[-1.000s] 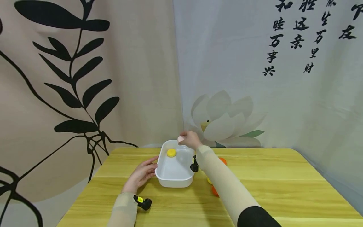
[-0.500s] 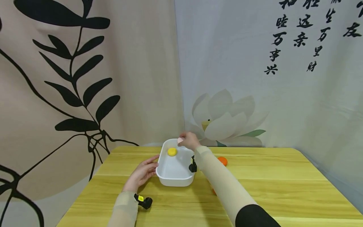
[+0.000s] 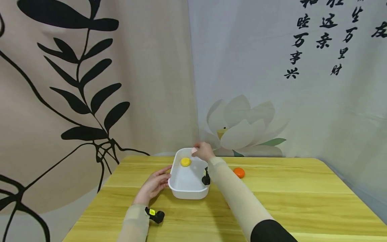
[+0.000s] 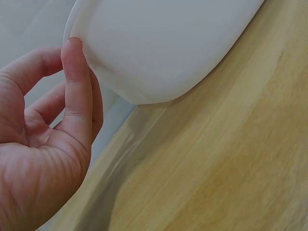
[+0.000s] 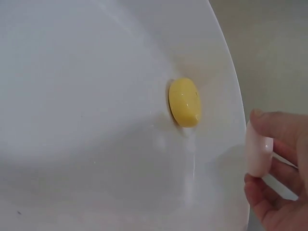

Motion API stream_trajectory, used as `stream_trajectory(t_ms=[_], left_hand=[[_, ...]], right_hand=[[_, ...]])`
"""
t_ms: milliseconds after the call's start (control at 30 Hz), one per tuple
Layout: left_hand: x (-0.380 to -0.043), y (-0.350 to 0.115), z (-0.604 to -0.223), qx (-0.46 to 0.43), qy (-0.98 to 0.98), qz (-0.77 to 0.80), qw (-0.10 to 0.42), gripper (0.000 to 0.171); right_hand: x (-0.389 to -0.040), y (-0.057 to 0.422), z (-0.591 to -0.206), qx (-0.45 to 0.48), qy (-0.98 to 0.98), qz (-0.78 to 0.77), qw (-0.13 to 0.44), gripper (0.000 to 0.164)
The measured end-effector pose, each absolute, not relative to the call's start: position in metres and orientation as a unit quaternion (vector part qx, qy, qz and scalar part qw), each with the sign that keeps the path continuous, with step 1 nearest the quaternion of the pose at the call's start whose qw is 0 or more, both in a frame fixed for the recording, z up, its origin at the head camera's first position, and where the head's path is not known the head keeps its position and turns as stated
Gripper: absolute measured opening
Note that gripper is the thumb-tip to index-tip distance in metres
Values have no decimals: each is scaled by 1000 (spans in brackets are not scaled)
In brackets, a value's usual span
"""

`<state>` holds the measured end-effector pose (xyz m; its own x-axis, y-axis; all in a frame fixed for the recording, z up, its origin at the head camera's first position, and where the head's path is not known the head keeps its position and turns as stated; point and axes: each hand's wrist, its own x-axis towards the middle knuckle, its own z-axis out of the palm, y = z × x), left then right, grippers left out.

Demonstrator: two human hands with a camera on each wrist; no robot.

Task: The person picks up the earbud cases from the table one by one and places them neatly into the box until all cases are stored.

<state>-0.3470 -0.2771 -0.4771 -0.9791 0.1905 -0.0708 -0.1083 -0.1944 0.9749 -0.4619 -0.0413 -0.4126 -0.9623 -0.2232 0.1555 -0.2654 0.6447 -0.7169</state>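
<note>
A white rectangular tub [image 3: 188, 194] stands on the table, with a glossy yellow rounded piece [image 3: 185, 162] lying inside near its far end. My right hand [image 3: 204, 151] pinches a pale pink rounded piece [image 5: 259, 150] between thumb and fingers, over the tub's far right corner. In the right wrist view that pink piece is at the rim, apart from the yellow piece [image 5: 185, 102]. My left hand [image 3: 155, 183] rests its extended fingers against the tub's left side. Up close, its fingertips [image 4: 73, 48] touch the outside of the rim.
An orange rounded piece [image 3: 239, 172] lies on the wooden table [image 3: 290, 201], right of the tub and beside the right sleeve [image 3: 242, 195]. Behind the table hangs a printed cloth [image 3: 157, 84]. Each wrist wears a small black camera.
The right hand with the pink piece has barely moved, sinking slightly. Yellow and orange pieces once visible beside the right forearm are now hidden behind it. The head view has shifted a little.
</note>
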Motion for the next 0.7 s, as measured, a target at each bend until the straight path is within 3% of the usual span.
stream_trajectory(t_ms=[700], left_hand=[[-346,-277,-476,33,629,770,96,56]], right_hand=[[-456,-48,-416,139,-916,376,14,42]])
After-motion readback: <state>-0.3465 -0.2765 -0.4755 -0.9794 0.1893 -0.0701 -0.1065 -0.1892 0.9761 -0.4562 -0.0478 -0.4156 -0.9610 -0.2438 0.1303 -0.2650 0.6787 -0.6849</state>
